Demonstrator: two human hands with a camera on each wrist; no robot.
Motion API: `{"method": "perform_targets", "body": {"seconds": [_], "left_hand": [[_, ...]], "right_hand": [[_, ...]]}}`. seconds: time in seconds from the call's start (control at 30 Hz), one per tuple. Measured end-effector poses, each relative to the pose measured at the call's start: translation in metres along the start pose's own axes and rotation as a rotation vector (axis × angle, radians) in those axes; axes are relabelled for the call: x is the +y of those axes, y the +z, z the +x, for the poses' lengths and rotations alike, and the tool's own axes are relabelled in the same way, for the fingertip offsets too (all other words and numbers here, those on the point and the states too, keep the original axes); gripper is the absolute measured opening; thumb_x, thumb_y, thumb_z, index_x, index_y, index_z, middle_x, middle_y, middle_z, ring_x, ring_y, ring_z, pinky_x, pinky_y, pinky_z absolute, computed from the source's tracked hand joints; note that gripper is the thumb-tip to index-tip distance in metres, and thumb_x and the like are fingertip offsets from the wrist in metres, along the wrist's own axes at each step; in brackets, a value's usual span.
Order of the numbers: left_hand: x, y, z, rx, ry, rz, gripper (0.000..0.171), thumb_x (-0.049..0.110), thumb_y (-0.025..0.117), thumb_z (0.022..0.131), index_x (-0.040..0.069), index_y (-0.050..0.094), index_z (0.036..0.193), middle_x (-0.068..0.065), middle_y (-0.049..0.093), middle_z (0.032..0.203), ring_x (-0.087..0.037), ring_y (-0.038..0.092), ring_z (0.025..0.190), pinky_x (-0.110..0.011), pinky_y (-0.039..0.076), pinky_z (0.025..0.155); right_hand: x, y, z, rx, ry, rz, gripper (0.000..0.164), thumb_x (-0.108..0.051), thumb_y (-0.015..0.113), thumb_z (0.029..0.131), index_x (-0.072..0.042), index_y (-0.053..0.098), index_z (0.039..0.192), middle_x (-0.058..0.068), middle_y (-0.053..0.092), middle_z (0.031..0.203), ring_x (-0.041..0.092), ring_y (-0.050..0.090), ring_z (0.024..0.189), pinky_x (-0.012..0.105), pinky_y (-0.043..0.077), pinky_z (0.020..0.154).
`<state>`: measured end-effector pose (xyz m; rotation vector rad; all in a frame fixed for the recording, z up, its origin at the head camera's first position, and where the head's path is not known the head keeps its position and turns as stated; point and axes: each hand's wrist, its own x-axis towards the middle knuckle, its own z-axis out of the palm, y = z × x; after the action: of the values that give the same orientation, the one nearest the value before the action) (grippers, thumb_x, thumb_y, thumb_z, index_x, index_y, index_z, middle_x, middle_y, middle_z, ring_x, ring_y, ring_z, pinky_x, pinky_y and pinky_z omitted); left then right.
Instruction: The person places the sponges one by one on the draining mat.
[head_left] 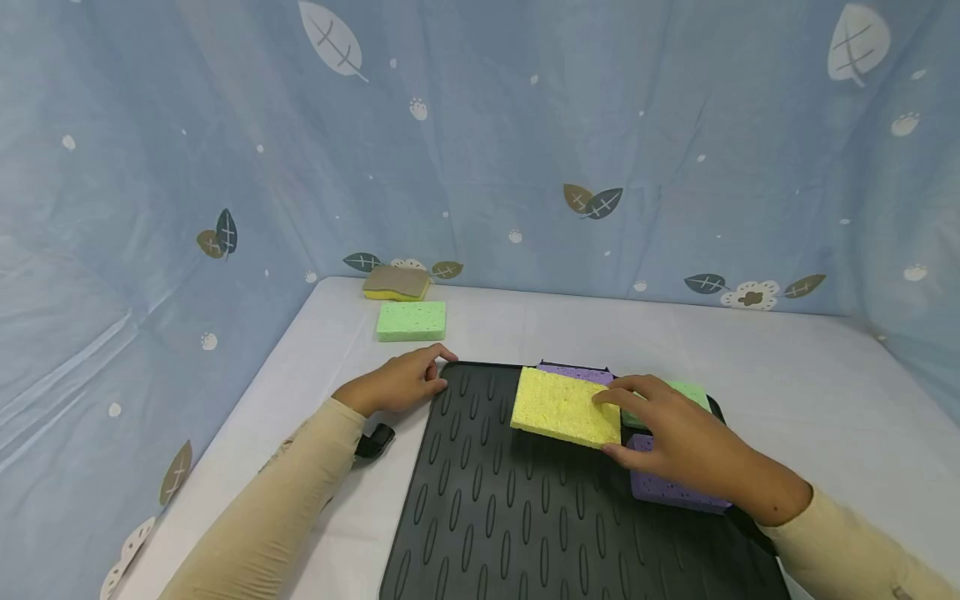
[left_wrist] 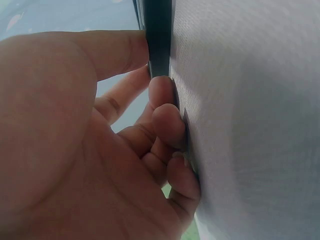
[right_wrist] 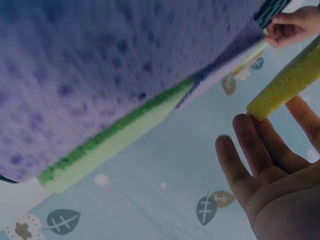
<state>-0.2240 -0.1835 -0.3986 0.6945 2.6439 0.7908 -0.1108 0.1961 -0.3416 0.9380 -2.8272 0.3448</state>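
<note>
My right hand [head_left: 671, 437] pinches a yellow sponge [head_left: 566, 407] by its right end, thumb at the near corner and fingers on the far side. The sponge is tilted over the black ridged mat [head_left: 480, 500]. At the mat's back left corner, my left hand [head_left: 401, 379] grips the rim, with the thumb [left_wrist: 122, 50] against the dark edge and the other fingers bent low by the white cloth. Beneath and beside my right hand lie a purple sponge [head_left: 667, 487] and a green sponge [head_left: 690, 392], partly hidden. Another purple sponge [head_left: 577, 372] shows behind the yellow one.
Beyond the mat's back left corner, a light green sponge [head_left: 411, 321] lies on the white tabletop [head_left: 510, 321]. Behind it is a yellow sponge with a greyish-brown top [head_left: 396, 282]. A blue leaf-patterned curtain [head_left: 487, 125] encloses the back and sides.
</note>
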Motion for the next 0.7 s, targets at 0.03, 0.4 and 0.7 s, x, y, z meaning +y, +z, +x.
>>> {"method": "perform_targets", "body": {"seconds": [0.03, 0.4, 0.7], "left_hand": [[0.0, 0.0, 0.0, 0.0, 0.001, -0.001, 0.04, 0.02, 0.059, 0.102, 0.014, 0.049, 0.14, 0.0, 0.055, 0.085, -0.012, 0.047, 0.068, -0.028, 0.041, 0.065], [0.002, 0.0, 0.001, -0.004, -0.019, -0.009, 0.041, 0.02, 0.06, 0.102, 0.015, 0.049, 0.141, -0.001, 0.055, 0.086, -0.013, 0.048, 0.069, -0.03, 0.041, 0.065], [0.004, 0.0, -0.001, -0.006, -0.023, -0.012, 0.041, 0.019, 0.06, 0.102, 0.015, 0.049, 0.141, -0.002, 0.055, 0.086, -0.014, 0.048, 0.069, -0.03, 0.041, 0.065]], "right_hand": [[-0.001, 0.001, -0.002, -0.003, -0.002, -0.002, 0.05, -0.034, 0.083, 0.082, -0.021, 0.063, 0.126, 0.008, 0.06, 0.129, 0.031, 0.06, 0.119, 0.048, 0.055, 0.086], [-0.008, 0.014, -0.021, -0.052, -0.048, -0.07, 0.054, -0.04, 0.084, 0.08, -0.025, 0.064, 0.127, 0.001, 0.061, 0.126, 0.022, 0.063, 0.114, 0.045, 0.055, 0.088], [-0.004, 0.021, -0.027, -0.092, -0.07, -0.052, 0.051, -0.041, 0.083, 0.081, -0.024, 0.064, 0.126, 0.0, 0.062, 0.123, 0.023, 0.063, 0.112, 0.047, 0.055, 0.086]]}}
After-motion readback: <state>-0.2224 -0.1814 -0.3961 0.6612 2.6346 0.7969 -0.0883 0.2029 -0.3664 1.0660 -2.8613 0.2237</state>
